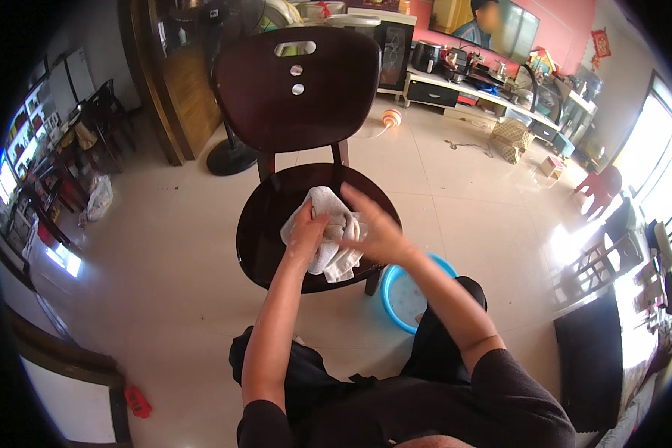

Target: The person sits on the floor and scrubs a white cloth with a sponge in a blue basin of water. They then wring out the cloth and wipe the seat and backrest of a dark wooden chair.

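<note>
A bunched white cloth (320, 200) is over the seat of a dark, glossy wooden chair (264, 224). My left hand (307, 231) grips the cloth from its left side, thumb on top of the folds. To the right of it is my right hand (378, 227), blurred, with fingers and thumb spread apart. Its thumb overlaps the edge of the cloth in view; whether it touches is hard to tell. The chair's backrest (297, 120) rises on the far side, with a slot and two round holes. Beside my right knee, partly hidden by my forearm, stands a blue plastic basin (391, 302) holding cloudy water.
Behind the chair is the round black base (231, 159) of a stand. A striped ball (391, 118) lies on the tiled floor (459, 241) farther back, before a white TV cabinet (434, 92). A patterned bag (511, 140) and a red stool (600, 187) stand to the right.
</note>
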A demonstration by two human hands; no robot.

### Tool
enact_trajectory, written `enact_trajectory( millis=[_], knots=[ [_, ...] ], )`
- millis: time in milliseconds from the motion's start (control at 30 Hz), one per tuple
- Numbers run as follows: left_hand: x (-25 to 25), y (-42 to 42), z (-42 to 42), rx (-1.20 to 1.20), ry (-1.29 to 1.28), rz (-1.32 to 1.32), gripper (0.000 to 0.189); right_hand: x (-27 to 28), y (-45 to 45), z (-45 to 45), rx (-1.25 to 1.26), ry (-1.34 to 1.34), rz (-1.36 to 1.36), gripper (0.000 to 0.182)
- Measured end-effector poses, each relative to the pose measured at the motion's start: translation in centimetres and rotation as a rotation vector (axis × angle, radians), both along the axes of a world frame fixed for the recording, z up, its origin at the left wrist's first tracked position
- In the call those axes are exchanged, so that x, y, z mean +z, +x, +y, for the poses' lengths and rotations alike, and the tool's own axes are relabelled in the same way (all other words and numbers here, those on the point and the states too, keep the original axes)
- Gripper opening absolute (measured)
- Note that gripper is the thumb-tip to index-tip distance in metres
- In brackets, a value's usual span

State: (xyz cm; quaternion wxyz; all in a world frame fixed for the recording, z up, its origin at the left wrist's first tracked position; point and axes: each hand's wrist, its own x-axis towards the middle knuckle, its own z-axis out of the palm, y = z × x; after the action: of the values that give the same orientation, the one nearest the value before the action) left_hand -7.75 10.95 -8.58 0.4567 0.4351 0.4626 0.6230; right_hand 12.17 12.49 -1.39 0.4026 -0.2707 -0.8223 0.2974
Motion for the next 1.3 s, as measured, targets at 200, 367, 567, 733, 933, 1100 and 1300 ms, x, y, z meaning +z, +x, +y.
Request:
enact_trajectory(
  millis=[200,367,567,733,933,1100,1300],
  knots=[
    [2.7,-0.3,-0.5,-0.07,0.117,-0.353,0.031,-7.2,-4.3,0.9,-0.249,-0.168,-0.042,0.065],
    [3.4,-4.7,-0.7,0.19,-0.024,0.155,0.026,-5.3,-3.6,5.3,0.224,-0.903,0.484,0.026],
    [-0.5,-10.0,-0.2,0.627,-0.416,1.111,0.05,5.1,-6.8,11.8,0.254,-0.851,0.797,0.036],
    [-0.8,-12.3,0.0,0.565,-0.828,1.17,0.079,10.3,-13.2,19.0,-0.279,0.525,0.3,0.023],
    [-6.0,-15.4,2.3,0.597,-0.843,1.209,0.084,8.0,-24.0,24.5,-0.273,0.938,0.063,0.035],
    [-6.2,-15.2,3.9,0.629,-0.788,1.168,0.079,0.5,-29.4,24.3,-0.282,0.883,-0.002,0.054],
    [-5.8,-15.9,3.8,0.607,-0.779,1.16,0.08,-5.5,-27.8,25.3,0.219,1.064,-0.131,0.036]
  ],
)
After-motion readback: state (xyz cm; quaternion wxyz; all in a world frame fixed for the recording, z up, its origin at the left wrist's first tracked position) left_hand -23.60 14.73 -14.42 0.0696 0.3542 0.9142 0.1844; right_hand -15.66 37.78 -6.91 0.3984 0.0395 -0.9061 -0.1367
